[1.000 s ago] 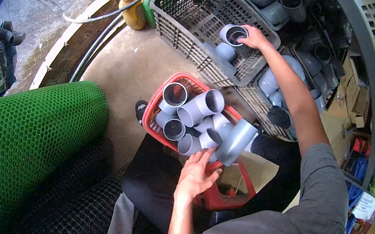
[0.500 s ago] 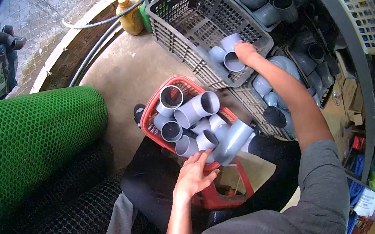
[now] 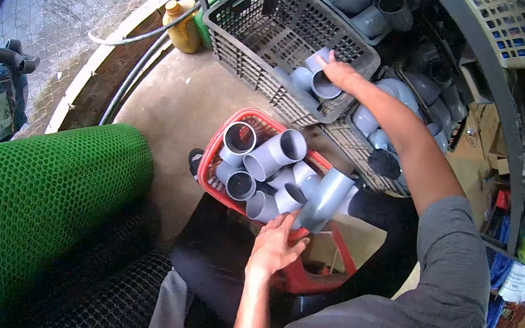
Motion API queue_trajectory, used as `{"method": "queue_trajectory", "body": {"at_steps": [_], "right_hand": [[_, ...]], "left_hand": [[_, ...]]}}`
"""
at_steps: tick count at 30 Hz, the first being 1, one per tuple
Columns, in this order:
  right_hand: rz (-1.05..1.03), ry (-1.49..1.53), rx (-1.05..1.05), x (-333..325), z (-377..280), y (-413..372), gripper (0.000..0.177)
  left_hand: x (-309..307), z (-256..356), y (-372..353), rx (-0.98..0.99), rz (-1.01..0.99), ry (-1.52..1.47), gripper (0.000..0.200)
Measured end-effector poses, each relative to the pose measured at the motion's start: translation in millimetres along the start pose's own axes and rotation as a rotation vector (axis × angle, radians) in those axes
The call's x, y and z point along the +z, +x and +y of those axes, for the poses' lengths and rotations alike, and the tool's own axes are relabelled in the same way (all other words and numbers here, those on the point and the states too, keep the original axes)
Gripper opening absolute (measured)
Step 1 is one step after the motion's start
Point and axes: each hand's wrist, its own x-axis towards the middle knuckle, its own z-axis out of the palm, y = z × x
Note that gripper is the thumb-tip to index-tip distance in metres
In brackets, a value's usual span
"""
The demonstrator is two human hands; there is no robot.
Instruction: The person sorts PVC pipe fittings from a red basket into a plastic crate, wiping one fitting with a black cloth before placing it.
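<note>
My right hand (image 3: 341, 74) is over the near end of the dark plastic crate (image 3: 241, 50), touching a grey pipe tee (image 3: 326, 85) that lies inside. Its visible fingers are stretched and apart; the underside of the hand is hidden. A smooth grey fitting (image 3: 302, 79) lies beside the tee. My left hand (image 3: 275, 245) is open, fingertips at the near rim of the red basket (image 3: 204, 165), against the lower fittings. Several grey pipe fittings fill this basket, among them a large tee (image 3: 268, 160) and a shiny grey fitting (image 3: 328, 200) leaning over the near rim.
The basket stands on a red stool (image 3: 340, 253) between my legs. More crates of grey fittings (image 3: 369, 20) are at the right. A green mesh roll (image 3: 55, 198) and a black mesh roll (image 3: 109, 310) lie left. A yellow jug (image 3: 184, 31) stands by the far edge.
My right hand's fingers have loosened and spread from the tee, which stays in the crate. My left hand stays at the basket rim. The view has shifted slightly.
</note>
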Motion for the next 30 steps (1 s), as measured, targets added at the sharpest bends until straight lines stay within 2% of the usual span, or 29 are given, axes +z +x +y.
{"method": "queue_trajectory", "body": {"at_steps": [2,5,9,11,12,13,15,16,17,19,20,21,23,24,25,27,29,30], "right_hand": [[-0.045,-0.042,-0.053,-33.1,-6.3,1.6,0.109],[-0.034,-0.037,-0.091,-11.9,-12.8,16.0,0.109],[-0.032,-0.026,-0.045,-22.6,-26.9,-23.7,0.109],[0.078,-0.141,-0.034,-2.9,-23.4,-33.2,0.108],[-0.032,-0.114,-0.002,-12.6,-27.0,-33.5,0.107],[-0.029,-0.119,0.0,-16.8,-27.3,-29.2,0.107],[-0.194,-0.123,0.044,-24.9,-29.8,-23.9,0.11],[-0.309,0.015,0.165,-63.3,-46.8,-39.7,0.1],[-0.301,0.017,0.164,-67.6,-57.1,-42.9,0.1],[-0.155,-0.455,-0.029,-79.1,-77.4,-44.5,0.09],[-0.127,-0.507,-0.156,-84.6,-89.3,-47.5,0.088],[-0.094,-0.516,-0.299,-80.0,-98.4,-42.6,0.096],[-0.102,-0.518,-0.434,-22.0,-98.5,-6.1,0.104],[-0.055,-0.432,-0.374,26.1,-92.3,17.5,0.088],[-0.052,-0.428,-0.372,21.7,-96.2,11.3,0.088],[-0.17,-0.643,-0.301,18.7,-102.7,-0.4,0.061],[-0.191,-0.64,-0.271,14.7,-104.6,3.0,0.06],[-0.198,-0.68,-0.338,4.1,-101.5,-9.1,0.065]], "left_hand": [[-9.1,2.0,2.7,-0.035,0.01,-0.009,0.075],[-11.1,-0.3,1.9,-0.069,0.013,-0.033,0.075],[-16.3,3.2,6.1,-0.07,0.009,0.006,0.076],[-14.1,3.2,4.9,-0.041,0.013,-0.057,0.077],[-12.6,4.4,4.5,-0.035,0.018,-0.062,0.077],[-12.8,4.3,2.5,-0.02,0.031,-0.032,0.075],[-4.3,2.3,-1.9,-0.002,0.041,-0.006,0.073],[2.1,-4.6,-0.2,0.002,0.018,-0.001,0.074],[4.5,-8.7,-0.5,0.001,-0.003,0.005,0.075],[-2.6,-5.4,-3.3,-0.011,-0.014,-0.014,0.077],[-6.2,-3.6,-5.0,-0.02,-0.012,-0.022,0.077],[-7.9,-2.0,-6.5,-0.029,-0.013,-0.034,0.077],[-9.8,1.3,-8.8,-0.049,-0.005,-0.037,0.077],[-12.9,0.2,-8.3,-0.062,0.01,-0.028,0.077],[-12.5,-2.6,-8.5,-0.062,0.01,-0.022,0.077],[-9.5,-6.9,-8.7,-0.035,0.051,-0.01,0.076],[-9.6,-5.6,-6.4,-0.052,0.043,-0.052,0.076],[-7.8,-8.1,-4.9,-0.041,0.039,-0.054,0.076]]}}
